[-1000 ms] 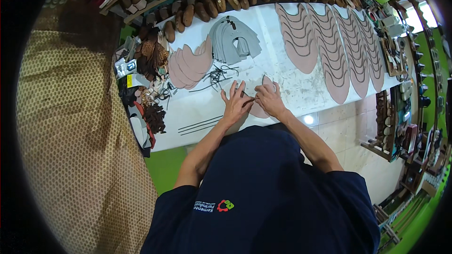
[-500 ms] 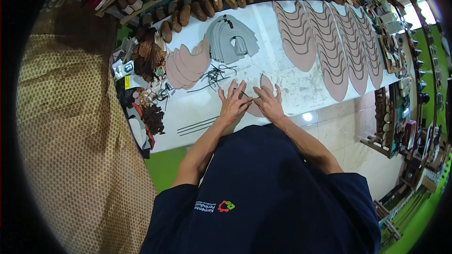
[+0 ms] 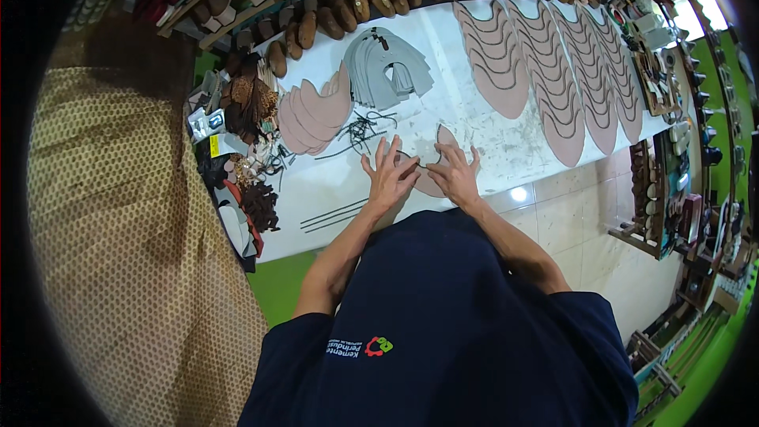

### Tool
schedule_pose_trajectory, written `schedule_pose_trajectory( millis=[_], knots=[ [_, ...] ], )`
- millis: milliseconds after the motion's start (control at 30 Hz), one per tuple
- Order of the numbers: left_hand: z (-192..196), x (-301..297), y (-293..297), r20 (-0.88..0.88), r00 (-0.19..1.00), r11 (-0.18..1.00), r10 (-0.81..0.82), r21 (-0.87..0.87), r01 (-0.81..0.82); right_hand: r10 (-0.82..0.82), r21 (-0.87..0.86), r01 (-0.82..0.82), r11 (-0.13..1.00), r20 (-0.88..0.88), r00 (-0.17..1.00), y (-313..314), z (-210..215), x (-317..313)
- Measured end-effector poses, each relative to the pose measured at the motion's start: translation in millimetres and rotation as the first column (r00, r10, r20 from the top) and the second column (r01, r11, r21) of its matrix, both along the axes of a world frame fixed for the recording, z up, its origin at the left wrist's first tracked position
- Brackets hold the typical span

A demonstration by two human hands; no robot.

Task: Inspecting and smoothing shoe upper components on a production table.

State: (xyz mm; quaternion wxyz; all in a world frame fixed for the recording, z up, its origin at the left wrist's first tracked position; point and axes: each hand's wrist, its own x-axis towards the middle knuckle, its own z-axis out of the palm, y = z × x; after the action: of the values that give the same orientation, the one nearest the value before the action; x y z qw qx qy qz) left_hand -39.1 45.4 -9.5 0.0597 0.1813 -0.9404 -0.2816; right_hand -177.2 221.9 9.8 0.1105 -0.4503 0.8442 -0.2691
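A crescent-shaped pink leather shoe piece (image 3: 428, 184) lies on the white table in front of me, partly hidden by my hands. A thin dark strip (image 3: 408, 156) shows along its inner curve. My left hand (image 3: 389, 179) has thumb and forefinger pinched on this strip, with the other fingers raised. Close beside it, my right hand (image 3: 457, 176) presses its thumb and forefinger together at the piece's inner edge, other fingers spread. Several straight dark strips (image 3: 335, 214) lie left of my left forearm. Beyond my left hand is a tangle of short dark strips (image 3: 365, 130).
Fanned pink pieces (image 3: 304, 120) and stacked grey pieces (image 3: 399, 79) lie farther back on the table (image 3: 443, 39). Overlapping rows of dark-edged pink pieces (image 3: 500, 95) cover the right side. Wooden shoe lasts (image 3: 383, 3) line the back. Scraps (image 3: 257, 202) crowd the left edge.
My fingers have shifted slightly at the inner edge of the pink piece, and my right hand's fingers have lifted a little. The whole view has tilted slightly.
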Motion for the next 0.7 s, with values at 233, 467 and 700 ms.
schedule_pose_trajectory(
  millis=[233,467,700],
  knots=[
    [3.9,2.6,-3.0,0.045,0.999,0.999,0.013,-0.033,-0.011,0.15,0.085,-0.13,0.988,-0.304,0.941,-1.5,-8.8,6.4],
    [3.8,4.5,-2.6,0.077,0.997,1.0,0.027,-0.009,-0.027,0.131,0.04,-0.125,0.991,-0.321,0.938,-3.6,0.7,9.0],
    [3.9,5.1,-3.1,0.082,0.997,1.0,0.005,-0.022,-0.004,0.134,0.088,-0.121,0.989,-0.158,0.978,0.2,1.6,8.3]
  ],
)
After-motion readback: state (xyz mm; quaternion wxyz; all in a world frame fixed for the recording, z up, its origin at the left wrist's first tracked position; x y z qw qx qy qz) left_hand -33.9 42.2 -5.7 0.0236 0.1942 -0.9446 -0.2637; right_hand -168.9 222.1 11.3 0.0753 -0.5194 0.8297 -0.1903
